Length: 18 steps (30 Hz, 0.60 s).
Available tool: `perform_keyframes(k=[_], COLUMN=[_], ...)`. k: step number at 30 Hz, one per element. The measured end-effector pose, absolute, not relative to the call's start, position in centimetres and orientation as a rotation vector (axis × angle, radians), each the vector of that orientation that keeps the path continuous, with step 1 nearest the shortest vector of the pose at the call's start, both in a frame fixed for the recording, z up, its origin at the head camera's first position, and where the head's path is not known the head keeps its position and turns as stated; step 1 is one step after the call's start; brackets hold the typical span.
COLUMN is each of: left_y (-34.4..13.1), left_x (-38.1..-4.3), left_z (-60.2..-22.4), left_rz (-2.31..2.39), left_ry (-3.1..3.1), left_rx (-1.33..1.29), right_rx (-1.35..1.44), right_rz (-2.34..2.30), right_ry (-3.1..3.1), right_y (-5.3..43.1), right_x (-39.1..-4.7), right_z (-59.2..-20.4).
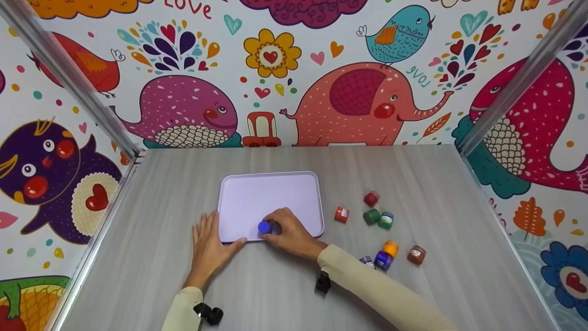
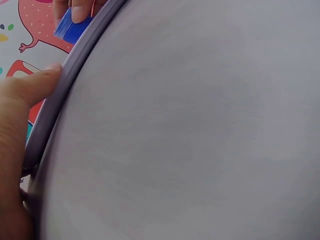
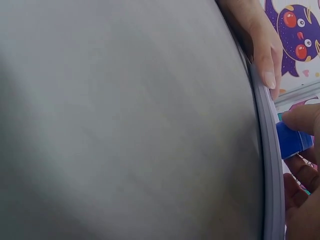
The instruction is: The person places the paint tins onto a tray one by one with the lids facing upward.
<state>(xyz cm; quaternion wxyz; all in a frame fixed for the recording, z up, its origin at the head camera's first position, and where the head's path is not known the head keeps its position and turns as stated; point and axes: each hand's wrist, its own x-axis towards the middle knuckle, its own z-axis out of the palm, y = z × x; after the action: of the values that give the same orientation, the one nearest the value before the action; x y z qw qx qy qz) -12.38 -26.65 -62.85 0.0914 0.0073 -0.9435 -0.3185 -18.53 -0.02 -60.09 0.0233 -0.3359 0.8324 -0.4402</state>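
Jar [image 1: 264,227], blue, pinched in right grip [image 1: 290,233] — left grip [image 1: 209,248] loose against tray [image 1: 271,195] — wall lettering [image 1: 195,9] "Love"

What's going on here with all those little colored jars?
A person's right hand is holding a small blue jar at the near edge of a pale purple tray. Their left hand rests against the tray's near left corner. The other little jars, including red, green, orange and brown ones, are on the table to the tray's right.

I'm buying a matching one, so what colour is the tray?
The tray is pale lilac, clearest in the head view.
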Motion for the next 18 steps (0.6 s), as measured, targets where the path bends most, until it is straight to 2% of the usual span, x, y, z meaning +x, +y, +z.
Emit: perform_keyframes(k=[10,18], left_y=[-26.7,-26.6], left_x=[-12.4,-12.5], left_z=[-62.6,-62.6], left_rz=[-0.935,-0.959], left_ry=[-2.836,-2.856], left_rx=[0.038,0.055], right_rx=[-1.042,-1.06], right_rz=[-1.281,-1.284], right_ry=[2.579,2.533], right_y=[-0.2,1.8], right_x=[-18.2,-18.6], right_z=[-59.8,-59.0])
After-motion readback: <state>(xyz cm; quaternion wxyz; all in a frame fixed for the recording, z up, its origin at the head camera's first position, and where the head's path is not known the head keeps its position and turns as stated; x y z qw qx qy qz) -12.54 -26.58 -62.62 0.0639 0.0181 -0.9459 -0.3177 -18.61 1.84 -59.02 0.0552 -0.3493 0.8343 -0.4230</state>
